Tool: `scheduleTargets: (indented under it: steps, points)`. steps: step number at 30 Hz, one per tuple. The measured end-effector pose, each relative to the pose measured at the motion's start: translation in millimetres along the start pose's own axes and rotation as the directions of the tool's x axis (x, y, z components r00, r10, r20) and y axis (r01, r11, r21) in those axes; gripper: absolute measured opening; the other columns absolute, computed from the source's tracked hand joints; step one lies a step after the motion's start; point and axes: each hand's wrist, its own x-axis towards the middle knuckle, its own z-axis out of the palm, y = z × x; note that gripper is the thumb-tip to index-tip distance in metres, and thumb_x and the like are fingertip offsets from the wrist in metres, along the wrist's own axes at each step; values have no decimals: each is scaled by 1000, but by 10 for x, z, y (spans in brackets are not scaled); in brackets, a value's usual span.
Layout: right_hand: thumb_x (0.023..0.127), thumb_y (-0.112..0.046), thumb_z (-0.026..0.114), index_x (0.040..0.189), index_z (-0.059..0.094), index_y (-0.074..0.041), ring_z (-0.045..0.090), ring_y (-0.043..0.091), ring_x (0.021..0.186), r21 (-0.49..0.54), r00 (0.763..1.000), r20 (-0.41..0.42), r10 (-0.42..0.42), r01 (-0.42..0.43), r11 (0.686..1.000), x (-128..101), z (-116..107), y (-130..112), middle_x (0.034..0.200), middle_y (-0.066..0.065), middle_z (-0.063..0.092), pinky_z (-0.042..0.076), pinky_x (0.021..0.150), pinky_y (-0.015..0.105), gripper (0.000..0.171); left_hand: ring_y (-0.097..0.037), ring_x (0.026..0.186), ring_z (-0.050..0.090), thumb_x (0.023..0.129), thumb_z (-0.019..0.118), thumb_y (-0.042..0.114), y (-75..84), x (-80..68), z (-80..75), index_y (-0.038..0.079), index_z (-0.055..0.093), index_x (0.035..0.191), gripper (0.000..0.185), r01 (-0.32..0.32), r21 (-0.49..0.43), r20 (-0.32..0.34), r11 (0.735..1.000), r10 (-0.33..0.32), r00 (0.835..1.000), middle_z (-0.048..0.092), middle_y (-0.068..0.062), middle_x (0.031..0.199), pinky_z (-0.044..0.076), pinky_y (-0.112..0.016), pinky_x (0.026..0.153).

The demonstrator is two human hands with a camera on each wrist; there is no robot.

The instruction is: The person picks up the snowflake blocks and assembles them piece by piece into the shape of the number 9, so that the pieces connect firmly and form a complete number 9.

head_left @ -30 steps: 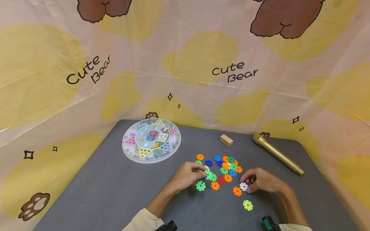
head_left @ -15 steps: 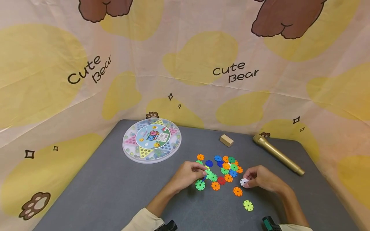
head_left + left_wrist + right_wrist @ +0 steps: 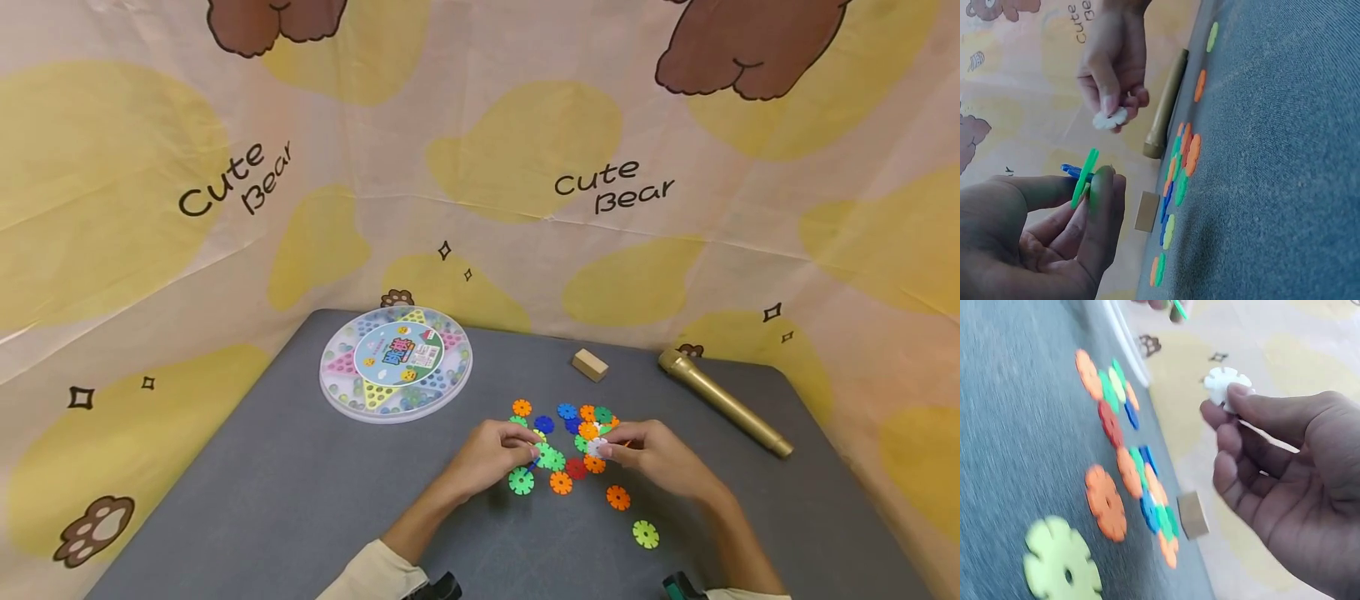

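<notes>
My left hand (image 3: pixel 491 454) pinches a green notched plastic disc (image 3: pixel 1085 177) between thumb and fingers. A blue disc (image 3: pixel 1071 170) crosses it and seems slotted into it. My right hand (image 3: pixel 663 458) pinches a white snowflake disc (image 3: pixel 1225 386) at its edge, raised off the table in both wrist views. Below the hands lie several loose snowflake discs in orange, green, blue and red, among them a red disc (image 3: pixel 1110 423). Nearer the front are an orange disc (image 3: pixel 618 497) and a yellow-green disc (image 3: pixel 646 534). The right fingers hide part of the pile in the head view.
A round Chinese checkers board (image 3: pixel 330 392) with marbles under its clear cover lies at the back left of the grey table (image 3: pixel 262 483). A small wooden block (image 3: pixel 590 365) and a gold microphone (image 3: pixel 723 402) are at the back right. A printed cloth (image 3: pixel 480 150) hangs behind.
My right hand has picked up the white disc from the right side and carried it left, over the pile and closer to the left hand. The left hand stays nearly still with its green disc.
</notes>
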Motion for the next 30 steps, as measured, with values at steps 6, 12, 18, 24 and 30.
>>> scheduleTargets:
  steps: [6,12,18,24,30]
  points:
    - [99,-26,77,106,80,-10,70,36,89,85,1000,-15,25,-23,996,46,148,-126,99,12,75,61,81,33,18,-8,74,61,98,74,16,28,-10,15,9,82,111,17,16,10,10,1000,-16,1000,76,2,88,46,-21,65]
    - [99,-25,77,105,79,-10,70,37,90,108,1000,-16,9,-7,994,64,248,-176,100,15,74,62,81,36,16,-10,65,57,98,74,17,53,-11,36,12,83,110,16,40,6,3,999,-40,999,77,3,87,45,-22,57]
    - [100,-25,76,105,79,-8,72,37,89,120,1000,-1,-4,4,993,76,299,-183,101,17,75,63,81,38,17,-10,64,59,97,75,17,65,-17,40,11,83,108,15,41,-5,-4,999,-41,999,78,1,88,47,-22,56]
    - [99,-28,77,104,79,-11,72,38,90,130,1000,-17,19,-16,991,79,325,-192,101,17,74,63,81,37,18,-7,65,60,96,76,16,53,-17,45,8,83,108,16,28,-18,-12,999,-28,1000,78,-1,87,49,-21,55]
    - [99,-26,77,105,79,-9,72,37,89,128,1000,-27,9,-6,992,72,327,-211,103,20,73,63,80,39,19,-7,68,65,96,75,18,41,-11,44,9,83,108,17,25,-7,-21,1000,-25,999,80,-1,90,56,-27,58]
